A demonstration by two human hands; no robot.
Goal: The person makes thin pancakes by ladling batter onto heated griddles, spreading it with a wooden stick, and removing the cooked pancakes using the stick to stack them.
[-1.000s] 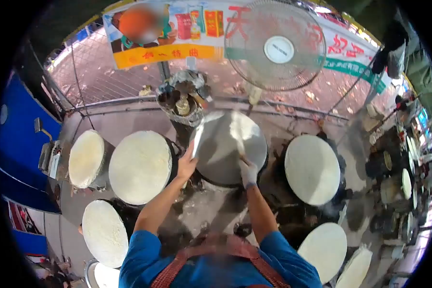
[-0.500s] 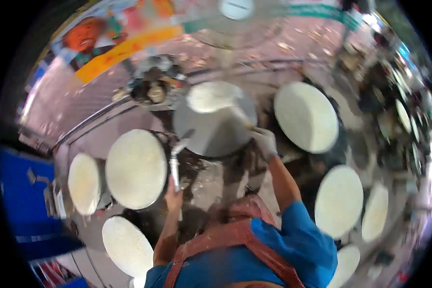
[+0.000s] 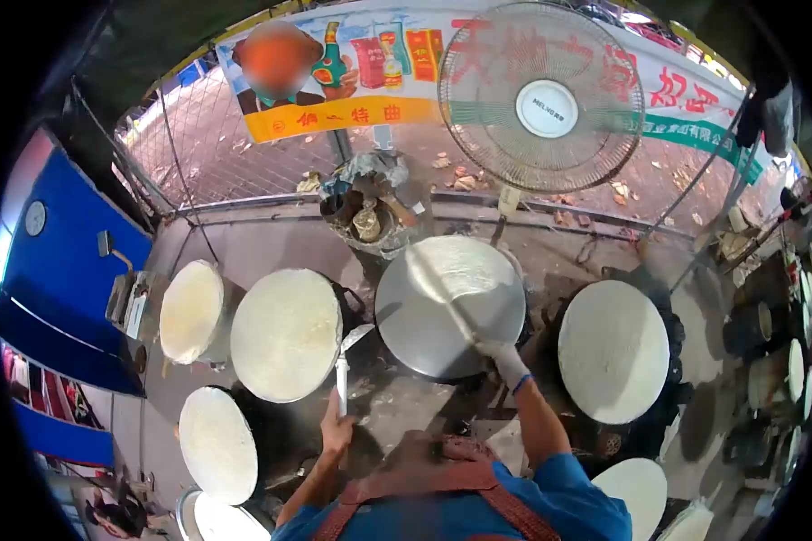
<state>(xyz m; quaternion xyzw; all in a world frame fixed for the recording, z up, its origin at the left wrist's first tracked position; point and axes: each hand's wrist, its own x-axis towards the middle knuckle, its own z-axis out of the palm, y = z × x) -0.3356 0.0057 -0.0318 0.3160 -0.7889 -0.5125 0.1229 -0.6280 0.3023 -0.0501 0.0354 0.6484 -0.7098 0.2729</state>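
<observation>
My left hand grips the handle of a white-handled scraper, whose blade points up beside the grey round griddle. On my right hand is a whitish glove. It is closed around a long wooden stick that reaches over the griddle to its upper left. White batter lies on the upper part of that griddle; the lower part is bare grey. A large round griddle covered in white stands to the left, close to the scraper.
More white-covered rounds stand at left, lower left, right and lower right. Behind the griddle are a bin with containers and a fan. A banner hangs on the fence.
My left hand and the scraper have drawn back from the griddle's left edge toward me. My right hand has shifted slightly right, and the batter has spread wider. The camera view has swung.
</observation>
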